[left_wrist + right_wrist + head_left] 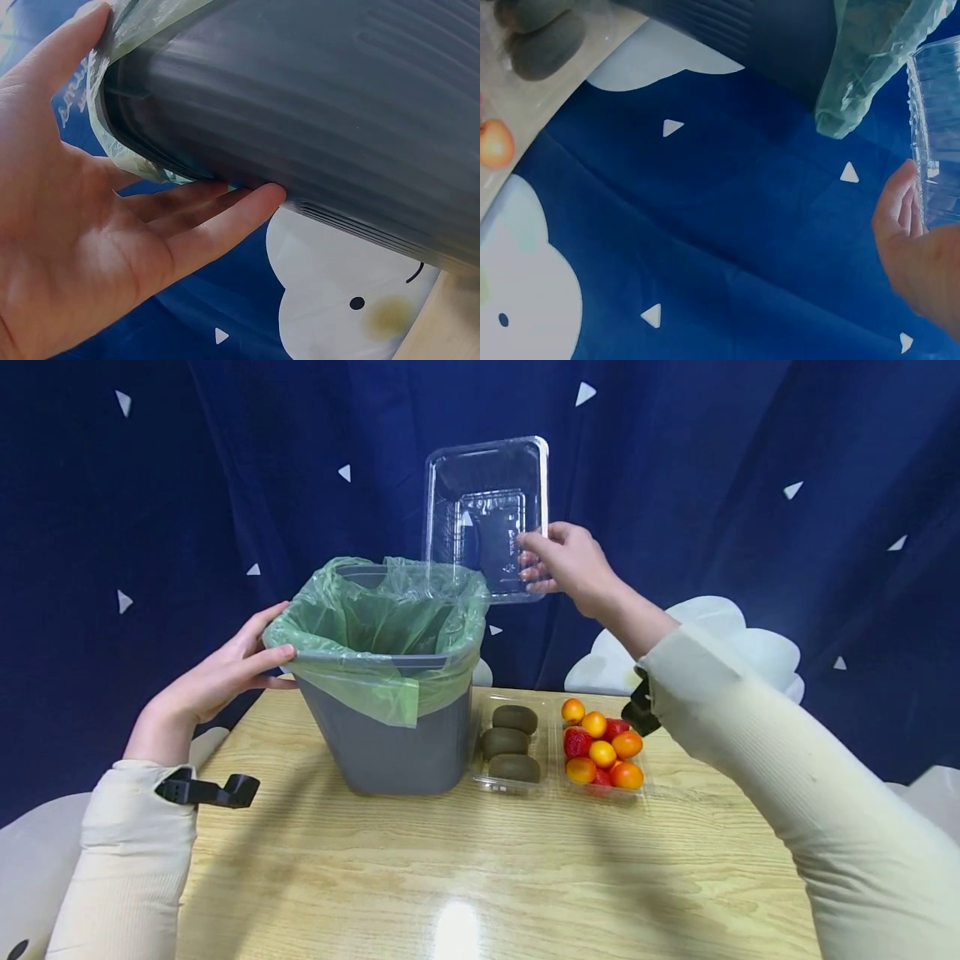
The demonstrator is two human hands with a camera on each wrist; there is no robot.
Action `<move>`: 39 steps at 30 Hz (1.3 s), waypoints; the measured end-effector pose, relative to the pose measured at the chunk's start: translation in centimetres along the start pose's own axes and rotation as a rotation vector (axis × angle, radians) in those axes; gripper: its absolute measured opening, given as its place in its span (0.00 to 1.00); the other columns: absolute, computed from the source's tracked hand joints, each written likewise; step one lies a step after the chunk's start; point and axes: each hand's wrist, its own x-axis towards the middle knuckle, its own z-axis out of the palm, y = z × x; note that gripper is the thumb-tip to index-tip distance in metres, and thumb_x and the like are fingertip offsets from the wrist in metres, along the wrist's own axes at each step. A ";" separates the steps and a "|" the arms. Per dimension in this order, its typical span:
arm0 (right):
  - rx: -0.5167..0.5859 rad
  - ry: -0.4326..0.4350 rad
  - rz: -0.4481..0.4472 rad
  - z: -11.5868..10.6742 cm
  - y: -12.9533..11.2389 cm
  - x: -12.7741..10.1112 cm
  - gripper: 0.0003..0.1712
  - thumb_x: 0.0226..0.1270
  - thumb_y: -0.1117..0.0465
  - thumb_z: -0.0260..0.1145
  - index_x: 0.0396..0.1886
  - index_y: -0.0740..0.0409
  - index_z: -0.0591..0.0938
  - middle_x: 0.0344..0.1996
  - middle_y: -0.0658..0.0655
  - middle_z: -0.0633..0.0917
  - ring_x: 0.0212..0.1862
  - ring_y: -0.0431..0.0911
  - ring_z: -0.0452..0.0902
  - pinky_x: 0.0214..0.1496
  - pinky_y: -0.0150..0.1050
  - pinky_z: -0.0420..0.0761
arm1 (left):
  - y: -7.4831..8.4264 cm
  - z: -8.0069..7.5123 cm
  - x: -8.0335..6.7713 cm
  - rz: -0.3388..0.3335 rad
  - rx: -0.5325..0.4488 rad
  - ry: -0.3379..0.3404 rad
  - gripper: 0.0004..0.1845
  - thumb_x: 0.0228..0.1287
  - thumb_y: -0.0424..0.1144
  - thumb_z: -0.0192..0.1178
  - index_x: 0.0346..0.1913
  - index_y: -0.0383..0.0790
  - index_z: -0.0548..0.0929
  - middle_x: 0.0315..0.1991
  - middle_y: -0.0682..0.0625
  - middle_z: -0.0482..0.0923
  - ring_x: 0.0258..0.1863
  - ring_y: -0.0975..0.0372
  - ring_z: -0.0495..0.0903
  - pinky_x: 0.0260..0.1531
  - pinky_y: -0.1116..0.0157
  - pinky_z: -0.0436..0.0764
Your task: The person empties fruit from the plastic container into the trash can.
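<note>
Fingers of our left hand [225,672] rest flat against the bin [390,727] rim, while our right hand [566,564] pinches the clear tray [483,502] above it.

Bin [390,752] w/ green liner [375,635] blocks table's back-left; fruit trays [558,747] sit just beside it on the right. Front of table [480,877] is bare, w/ room to pass.

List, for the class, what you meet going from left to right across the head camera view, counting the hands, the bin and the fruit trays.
Left hand → grey bin with green liner → tray of kiwis → right hand holding the clear plastic container → tray of strawberries and orange fruits.
</note>
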 end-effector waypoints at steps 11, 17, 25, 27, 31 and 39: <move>0.146 0.000 0.053 -3.1 2.7 -1.3 0.25 0.67 0.52 0.53 0.53 0.68 0.68 0.29 0.51 0.78 0.26 0.37 0.78 0.29 0.28 0.80 | -0.1 -0.1 -0.2 0.003 0.016 -0.003 0.33 0.71 0.39 0.43 0.71 0.51 0.37 0.57 0.49 0.59 0.48 0.72 0.71 0.42 0.69 0.78; 0.191 0.000 0.079 -5.1 4.1 -2.3 0.28 0.67 0.51 0.53 0.57 0.67 0.64 0.30 0.50 0.80 0.27 0.38 0.80 0.31 0.30 0.81 | -0.1 -0.3 -0.3 0.008 0.019 -0.008 0.33 0.71 0.39 0.42 0.71 0.51 0.37 0.56 0.50 0.60 0.48 0.72 0.71 0.43 0.67 0.79; 0.157 0.020 0.116 -7.8 6.3 -3.5 0.34 0.66 0.47 0.54 0.61 0.68 0.59 0.29 0.45 0.81 0.29 0.37 0.80 0.32 0.31 0.81 | 0.0 -0.2 -0.3 0.018 -0.004 -0.010 0.33 0.71 0.39 0.43 0.71 0.49 0.38 0.54 0.52 0.61 0.47 0.72 0.71 0.41 0.70 0.78; 0.138 0.018 0.126 -8.5 6.9 -3.8 0.37 0.66 0.46 0.53 0.62 0.69 0.58 0.29 0.44 0.81 0.30 0.37 0.80 0.32 0.31 0.81 | 0.0 -0.2 -0.3 0.023 -0.009 -0.010 0.33 0.71 0.38 0.43 0.71 0.49 0.38 0.54 0.52 0.61 0.47 0.72 0.72 0.41 0.70 0.79; 0.134 0.004 0.152 -9.8 8.3 -4.4 0.40 0.67 0.45 0.53 0.65 0.70 0.54 0.29 0.42 0.82 0.31 0.37 0.81 0.33 0.31 0.82 | 0.0 -0.2 -0.3 0.026 -0.007 -0.009 0.33 0.71 0.38 0.43 0.71 0.49 0.38 0.55 0.52 0.61 0.47 0.72 0.72 0.42 0.69 0.79; 0.185 -0.043 0.223 -11.8 11.6 -5.7 0.42 0.69 0.47 0.51 0.67 0.71 0.46 0.28 0.43 0.83 0.33 0.37 0.81 0.36 0.33 0.82 | -0.1 -0.2 -0.4 0.031 -0.016 -0.011 0.33 0.71 0.38 0.43 0.71 0.48 0.38 0.55 0.51 0.60 0.47 0.72 0.72 0.41 0.70 0.79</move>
